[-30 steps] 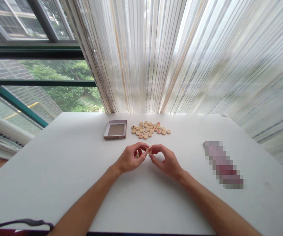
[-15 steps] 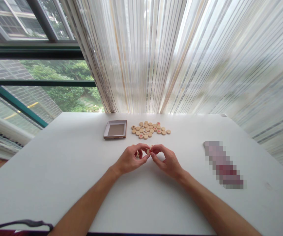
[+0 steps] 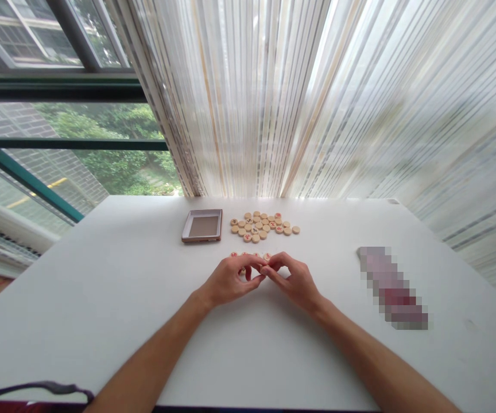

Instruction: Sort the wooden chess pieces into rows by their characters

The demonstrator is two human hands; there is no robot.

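My left hand [image 3: 227, 280] and my right hand [image 3: 294, 284] meet at the fingertips above the white table. Between their thumbs and index fingers is pinched a small round xiangqi piece, mostly covered by the fingers. Just beyond the hands lies a row of xiangqi pieces with red characters [image 3: 267, 257], partly hidden behind the left fingers. One piece with a dark marking [image 3: 243, 271] shows through the gap inside the left hand's curl. Farther back spreads a loose group of wooden xiangqi pieces [image 3: 258, 226], many blank side up, several showing red or black characters.
Left of the loose group sits a shallow open box [image 3: 185, 235] with a brown inside. A blurred-out flat object [image 3: 392, 287] lies to the right on the white table [image 3: 101, 298]. A dark strap [image 3: 58, 388] crosses the lower left corner. Behind the table hang string curtains [image 3: 248, 115] beside a window.
The piece between my fingertips has turned, and its red character is now hidden by the right thumb. More of the red-character row shows beyond the hands. The loose group and box stay put.
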